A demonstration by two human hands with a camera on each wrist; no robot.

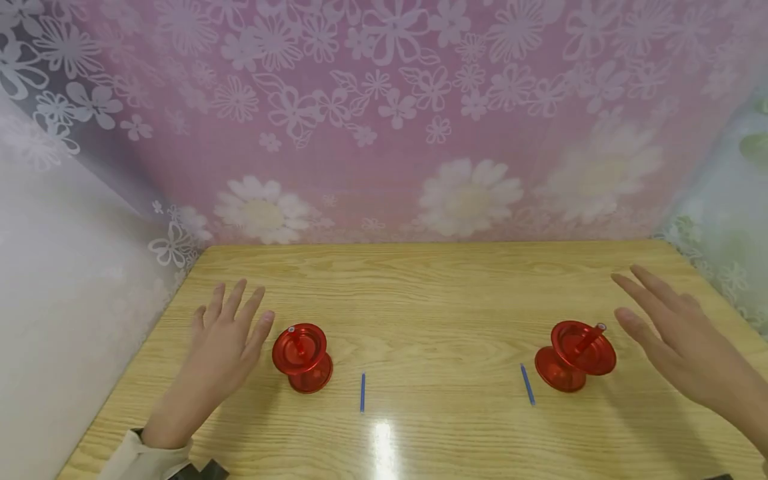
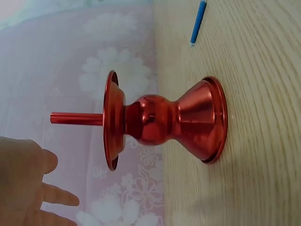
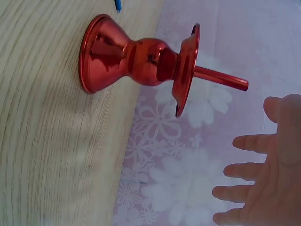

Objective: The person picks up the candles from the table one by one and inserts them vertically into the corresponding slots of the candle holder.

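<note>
Two shiny red metal candle holders stand upright on the wooden table. Each has a flared base, a round middle, a dished top and a thin tube rising from it. My left hand [image 1: 223, 347], fingers spread, hovers just left of the left candle holder [image 1: 310, 381], apart from it. On the other side my right hand [image 1: 684, 333] is held to the right of the right candle holder [image 1: 561, 370], fingers extended and holding nothing. A thin blue stick [image 1: 363, 392] lies right of the left holder, and a second blue stick [image 1: 527, 384] lies left of the right one.
The light wood table [image 1: 420, 300] runs back to a pink flowered curtain [image 1: 360, 133]. Pale flowered fabric [image 1: 66, 267] hangs along the left side, and more hangs at the right. A bright light reflection shows near the front middle of the tabletop.
</note>
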